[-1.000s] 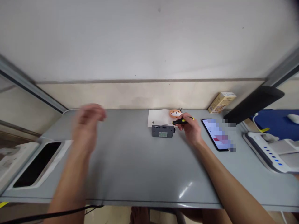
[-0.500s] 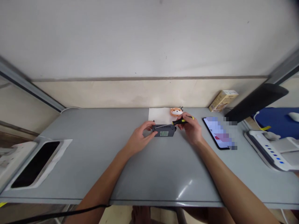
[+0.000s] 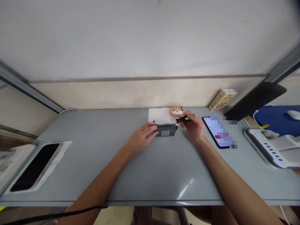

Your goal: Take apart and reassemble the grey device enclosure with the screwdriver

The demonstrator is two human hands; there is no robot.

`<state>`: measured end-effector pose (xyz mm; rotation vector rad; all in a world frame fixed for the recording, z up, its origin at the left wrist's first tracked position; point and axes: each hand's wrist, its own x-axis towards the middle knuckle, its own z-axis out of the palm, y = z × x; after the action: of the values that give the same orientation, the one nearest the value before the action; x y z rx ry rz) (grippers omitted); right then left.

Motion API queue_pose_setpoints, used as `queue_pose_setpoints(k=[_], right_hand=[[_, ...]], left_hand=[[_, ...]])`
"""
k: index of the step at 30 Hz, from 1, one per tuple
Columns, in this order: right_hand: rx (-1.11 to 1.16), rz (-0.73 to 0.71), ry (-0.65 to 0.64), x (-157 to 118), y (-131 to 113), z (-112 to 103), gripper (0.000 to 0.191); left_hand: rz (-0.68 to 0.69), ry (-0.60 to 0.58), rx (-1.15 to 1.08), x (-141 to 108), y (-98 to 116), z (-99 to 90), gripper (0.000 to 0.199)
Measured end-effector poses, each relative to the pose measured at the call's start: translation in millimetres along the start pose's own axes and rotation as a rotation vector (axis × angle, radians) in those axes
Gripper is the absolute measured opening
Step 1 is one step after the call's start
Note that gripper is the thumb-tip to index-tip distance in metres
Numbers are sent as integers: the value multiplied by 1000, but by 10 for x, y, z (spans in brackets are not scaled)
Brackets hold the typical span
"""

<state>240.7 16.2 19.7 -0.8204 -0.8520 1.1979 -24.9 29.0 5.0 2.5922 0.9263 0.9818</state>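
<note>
A small dark grey box (image 3: 169, 130) with a row of vent slots and a pale green label is held on the desk, its left end between the thumb and fingers of my left hand (image 3: 142, 135). My right hand (image 3: 194, 126) grips a black and yellow screwdriver (image 3: 182, 119). Its thin shaft points left along the vented side, and the tip ends near my left fingertips; whether it touches the box I cannot tell. Behind the box lies a white sheet of paper (image 3: 159, 114) with tiny dark bits, perhaps screws, at its front left.
An orange animal-face case (image 3: 176, 111) rests on the paper. To the right are a lit phone (image 3: 215, 132), a carton (image 3: 222, 100), a black cylindrical object (image 3: 255, 101) and a white power strip (image 3: 269, 151). A dark-screened device (image 3: 35, 167) lies at the left. A wall borders the back.
The screwdriver and my right hand have shifted slightly right. My left fingers now reach further over the box's top left corner, around the screwdriver tip. The view has moved a little.
</note>
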Motion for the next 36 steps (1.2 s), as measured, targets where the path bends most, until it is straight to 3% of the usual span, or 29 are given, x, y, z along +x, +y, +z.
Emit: queue_pose_setpoints(k=[4, 8, 18, 21, 27, 32, 36], right_hand=[[-290, 0, 100, 18, 73, 22, 27], [-535, 21, 60, 3, 144, 62, 36], [-605, 69, 7, -6, 209, 43, 41], [-534, 66, 53, 9, 196, 20, 38], [-173, -16, 210, 99, 74, -93, 25], [111, -90, 357, 154, -113, -230, 17], [79, -85, 300, 146, -188, -281, 19]], left_hand=[[74, 74, 32, -28, 24, 34, 12], [92, 102, 22, -95, 12, 39, 12], [-39, 118, -44, -152, 46, 24, 9], [-26, 127, -69, -126, 68, -27, 13], [168, 148, 60, 106, 142, -124, 19], [340, 75, 148, 355, 248, -26, 12], [316, 95, 134, 423, 300, 105, 11]])
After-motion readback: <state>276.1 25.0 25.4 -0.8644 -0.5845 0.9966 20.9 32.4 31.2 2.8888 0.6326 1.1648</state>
